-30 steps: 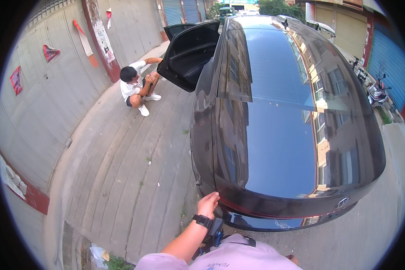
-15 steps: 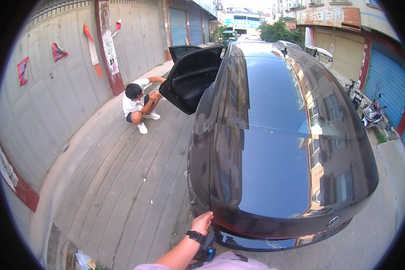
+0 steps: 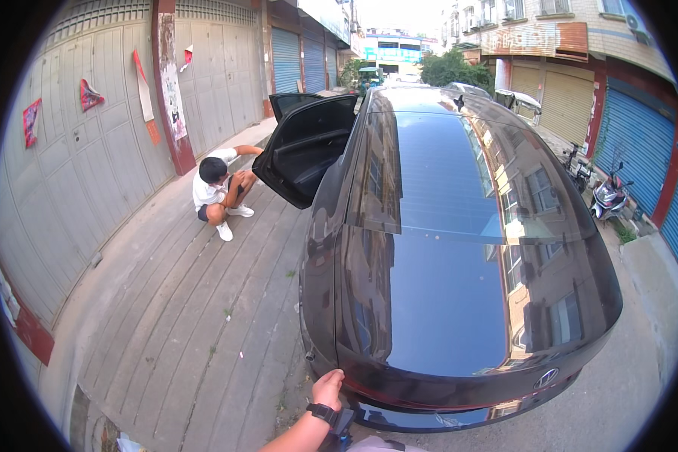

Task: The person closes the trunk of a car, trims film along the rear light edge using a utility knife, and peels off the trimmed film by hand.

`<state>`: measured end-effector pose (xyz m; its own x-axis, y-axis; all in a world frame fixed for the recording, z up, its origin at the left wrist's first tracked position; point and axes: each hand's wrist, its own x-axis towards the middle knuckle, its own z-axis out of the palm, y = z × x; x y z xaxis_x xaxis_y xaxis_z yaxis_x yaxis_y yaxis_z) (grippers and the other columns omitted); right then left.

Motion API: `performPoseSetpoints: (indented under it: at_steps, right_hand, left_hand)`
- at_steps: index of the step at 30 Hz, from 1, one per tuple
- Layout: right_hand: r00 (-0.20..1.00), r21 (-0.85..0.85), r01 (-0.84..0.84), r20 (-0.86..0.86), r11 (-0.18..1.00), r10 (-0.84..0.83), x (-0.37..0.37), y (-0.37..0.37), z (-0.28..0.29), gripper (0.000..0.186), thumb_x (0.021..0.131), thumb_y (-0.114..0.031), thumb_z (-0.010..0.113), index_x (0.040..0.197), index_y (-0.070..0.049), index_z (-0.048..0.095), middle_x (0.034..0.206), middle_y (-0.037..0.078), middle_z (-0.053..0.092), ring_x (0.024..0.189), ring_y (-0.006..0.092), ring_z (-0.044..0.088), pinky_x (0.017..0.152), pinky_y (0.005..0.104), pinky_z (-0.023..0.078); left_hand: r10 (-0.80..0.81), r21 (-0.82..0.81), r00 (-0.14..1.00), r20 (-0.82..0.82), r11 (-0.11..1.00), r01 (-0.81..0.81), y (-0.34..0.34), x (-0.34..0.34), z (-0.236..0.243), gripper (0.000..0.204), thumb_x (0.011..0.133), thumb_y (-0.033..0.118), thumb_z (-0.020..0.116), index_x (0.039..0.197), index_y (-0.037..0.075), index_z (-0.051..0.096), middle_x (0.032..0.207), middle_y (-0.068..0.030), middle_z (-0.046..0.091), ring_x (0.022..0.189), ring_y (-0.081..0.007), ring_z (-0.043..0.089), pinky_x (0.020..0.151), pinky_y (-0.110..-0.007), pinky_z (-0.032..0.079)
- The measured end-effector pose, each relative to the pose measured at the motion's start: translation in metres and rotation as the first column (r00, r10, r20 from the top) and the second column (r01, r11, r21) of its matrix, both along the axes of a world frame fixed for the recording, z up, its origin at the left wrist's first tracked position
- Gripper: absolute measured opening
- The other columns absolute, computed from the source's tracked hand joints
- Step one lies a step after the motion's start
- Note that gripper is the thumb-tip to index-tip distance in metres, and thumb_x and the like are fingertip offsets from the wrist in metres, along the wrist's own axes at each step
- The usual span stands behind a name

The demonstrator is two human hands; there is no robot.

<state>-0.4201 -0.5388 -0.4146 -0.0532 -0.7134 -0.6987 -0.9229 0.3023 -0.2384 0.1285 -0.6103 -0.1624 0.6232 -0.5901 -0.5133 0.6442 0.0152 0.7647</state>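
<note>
Left hand (image 3: 328, 389) now higher on glossy black car (image 3: 444, 301) rear edge, fingers curled against it, nothing gripped.

One black car (image 3: 459, 248), one open door (image 3: 309, 154), one crouching person (image 3: 220, 188), two parked scooters (image 3: 609, 197), three blue shutters (image 3: 633, 143).

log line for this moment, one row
left hand: on rear edge of black car, wearing black watch | right hand: out of view | front door: open | person: crouching beside door
</note>
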Motion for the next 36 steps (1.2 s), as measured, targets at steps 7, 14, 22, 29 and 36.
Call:
performPoseSetpoints:
  at_steps: [7, 14, 22, 29, 36]
  right_hand:
    - [1.0, 0.001, 0.012, 0.027, 1.0, -0.012, 0.005, 0.001, 0.024, 0.048, 0.091, -0.044, 0.045, 0.114, -0.005, 0.06, 0.115, 0.023, 0.06, 0.11, 0.0373, 0.056, 0.091, 0.0452, 0.045]
    - [1.0, 0.043, -0.005, 0.025, 0.999, 0.004, -0.01, 0.005, 0.019, 0.049, 0.09, -0.044, 0.046, 0.114, -0.004, 0.06, 0.113, 0.023, 0.061, 0.109, 0.038, 0.057, 0.09, 0.0467, 0.045]
    - [0.999, -0.006, -0.027, 0.021, 1.0, 0.027, -0.026, 0.015, 0.0, 0.051, 0.09, -0.045, 0.046, 0.114, -0.003, 0.06, 0.113, 0.024, 0.061, 0.107, 0.0383, 0.057, 0.09, 0.0473, 0.045]
    - [0.998, -0.038, -0.057, -0.008, 0.998, 0.057, -0.03, 0.006, 0.005, 0.051, 0.09, -0.046, 0.046, 0.115, -0.003, 0.059, 0.114, 0.024, 0.061, 0.107, 0.0386, 0.057, 0.091, 0.0474, 0.045]
    - [0.997, -0.078, -0.063, -0.037, 0.995, 0.06, -0.017, -0.006, 0.007, 0.052, 0.09, -0.046, 0.046, 0.117, -0.004, 0.059, 0.115, 0.024, 0.06, 0.108, 0.0388, 0.057, 0.091, 0.0473, 0.045]
  left_hand:
    - [-0.01, -0.025, 0.997, 0.078, 1.0, 0.012, -0.005, 0.0, 0.008, 0.035, 0.085, 0.011, 0.068, 0.115, -0.001, 0.056, 0.101, -0.0072, 0.063, 0.088, -0.0135, 0.061, 0.075, -0.024, 0.046]
    - [-0.054, 0.066, 0.998, 0.029, 0.996, 0.052, -0.01, 0.003, 0.008, 0.032, 0.084, 0.015, 0.07, 0.112, 0.002, 0.061, 0.098, -0.0046, 0.065, 0.088, -0.0121, 0.06, 0.078, -0.024, 0.045]
    - [-0.087, 0.11, 0.994, 0.062, 0.991, 0.08, -0.004, 0.003, 0.013, 0.027, 0.084, 0.017, 0.071, 0.106, 0.004, 0.063, 0.096, -0.0023, 0.064, 0.09, -0.0099, 0.058, 0.08, -0.024, 0.045]
    - [-0.058, 0.061, 0.998, 0.031, 0.997, 0.056, -0.007, 0.003, 0.01, 0.024, 0.082, 0.015, 0.072, 0.102, 0.003, 0.066, 0.089, -0.0016, 0.065, 0.079, -0.0089, 0.058, 0.07, -0.022, 0.044]
    - [-0.065, 0.046, 0.998, 0.017, 0.997, 0.064, -0.005, 0.007, 0.002, 0.023, 0.082, 0.014, 0.072, 0.102, 0.003, 0.066, 0.09, -0.0021, 0.066, 0.08, -0.0088, 0.059, 0.07, -0.021, 0.045]
